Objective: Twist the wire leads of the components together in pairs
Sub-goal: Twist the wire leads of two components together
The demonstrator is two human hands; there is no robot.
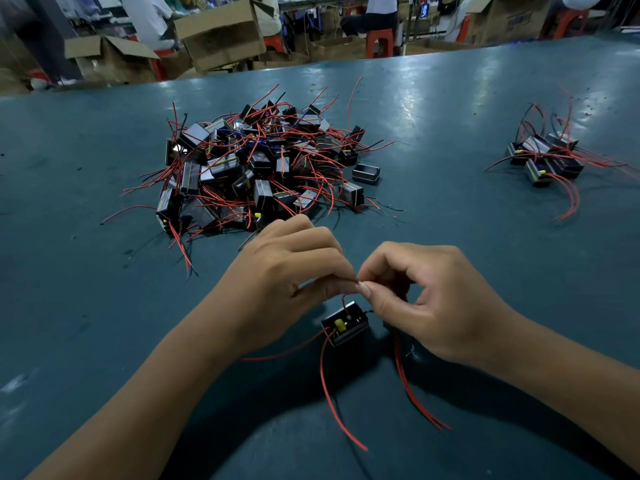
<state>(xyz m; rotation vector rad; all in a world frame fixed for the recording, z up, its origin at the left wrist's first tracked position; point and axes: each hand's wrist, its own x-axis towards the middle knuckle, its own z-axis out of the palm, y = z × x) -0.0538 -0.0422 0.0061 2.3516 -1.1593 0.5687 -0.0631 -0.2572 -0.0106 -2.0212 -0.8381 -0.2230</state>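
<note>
Left hand (287, 282) and right hand (426, 299) meet fingertip to fingertip, fingers clamped on short wire leads (344, 299) rising from a black component (344, 323); it sits on the counter (450, 140) below them, presumably steadying the twist; unsorted pile (263, 168) beyond.

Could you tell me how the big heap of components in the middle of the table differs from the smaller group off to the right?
The big heap holds dozens of black components piled on each other; the small group holds only a few, lying low. The heap sits beyond the left hand; the group lies far right, beyond the right hand. Both have red and black leads.
</note>
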